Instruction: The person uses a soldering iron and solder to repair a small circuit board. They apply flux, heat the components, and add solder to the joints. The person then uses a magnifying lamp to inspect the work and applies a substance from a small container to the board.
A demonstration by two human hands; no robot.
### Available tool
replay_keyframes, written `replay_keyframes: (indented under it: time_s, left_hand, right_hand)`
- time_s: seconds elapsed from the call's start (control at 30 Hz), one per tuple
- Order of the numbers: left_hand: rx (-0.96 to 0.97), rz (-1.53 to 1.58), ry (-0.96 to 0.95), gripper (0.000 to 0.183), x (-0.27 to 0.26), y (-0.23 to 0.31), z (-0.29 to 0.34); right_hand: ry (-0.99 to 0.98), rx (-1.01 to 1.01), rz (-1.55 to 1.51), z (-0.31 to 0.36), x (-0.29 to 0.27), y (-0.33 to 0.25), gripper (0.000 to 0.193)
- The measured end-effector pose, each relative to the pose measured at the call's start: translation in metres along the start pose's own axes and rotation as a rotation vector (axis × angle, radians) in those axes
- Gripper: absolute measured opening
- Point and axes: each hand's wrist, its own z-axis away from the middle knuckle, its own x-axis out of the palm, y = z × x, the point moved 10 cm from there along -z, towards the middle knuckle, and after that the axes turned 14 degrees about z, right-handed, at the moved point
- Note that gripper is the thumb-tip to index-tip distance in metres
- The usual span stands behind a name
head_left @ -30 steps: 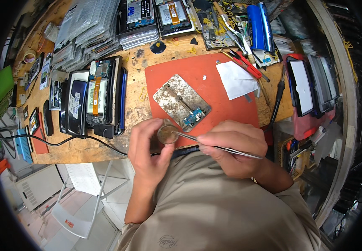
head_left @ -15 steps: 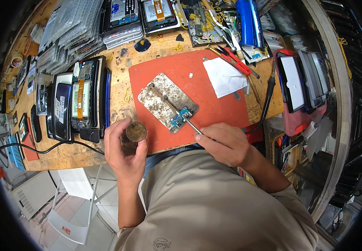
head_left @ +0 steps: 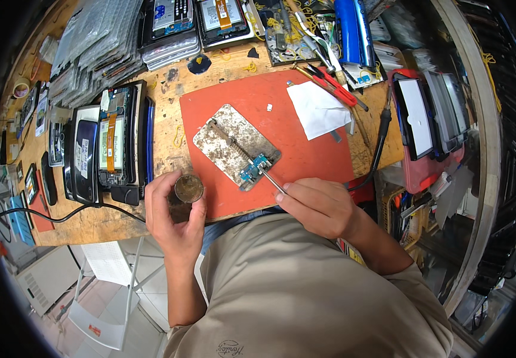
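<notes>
Between the thumb and fingers of my left hand (head_left: 174,224) is a small round tin (head_left: 189,188) with a dull brown inside, held at the left front edge of the red mat. My right hand (head_left: 320,207) pinches a slim silver tool (head_left: 273,181), whose exact kind I cannot make out. Its tip touches or hovers just over a small blue circuit board (head_left: 253,169). That board lies at the near end of a stained metal plate (head_left: 219,143), against a dark bar (head_left: 234,143) running along the plate. Both hands are closed.
The plate rests on a red mat (head_left: 317,161). A white cloth (head_left: 317,110), red-handled pliers (head_left: 338,89) and a black soldering iron (head_left: 383,128) are at right. Opened phones (head_left: 120,143) and stacked bubble-wrap sleeves (head_left: 99,48) stand at left. A black cable (head_left: 91,206) crosses the left front.
The whole view has shifted slightly, so the bench things sit a little further left. Both hands keep their grips, and the tool's tip stays at the circuit board.
</notes>
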Motion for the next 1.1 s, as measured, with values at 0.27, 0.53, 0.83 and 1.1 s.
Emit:
replay_keyframes:
  time_s: [0.27, 0.53, 0.83, 1.1]
  left_hand:
    - [0.015, -0.040, 0.003, 0.052, 0.000, 0.002, -0.001]
    - [0.033, -0.057, -0.016, 0.052, 0.001, 0.005, -0.002]
    - [0.030, -0.066, -0.041, 0.051, 0.003, 0.006, -0.002]
    - [0.029, -0.069, -0.031, 0.054, 0.001, 0.009, -0.001]
  right_hand:
    - [0.044, 0.056, -0.030, -0.001, -0.008, 0.007, 0.029]
    - [0.057, 0.133, -0.029, -0.004, -0.003, 0.013, 0.030]
    - [0.084, 0.218, -0.104, -0.005, -0.008, 0.015, 0.031]
    - [0.133, 0.484, -0.305, 0.000, -0.001, 0.040, 0.020]
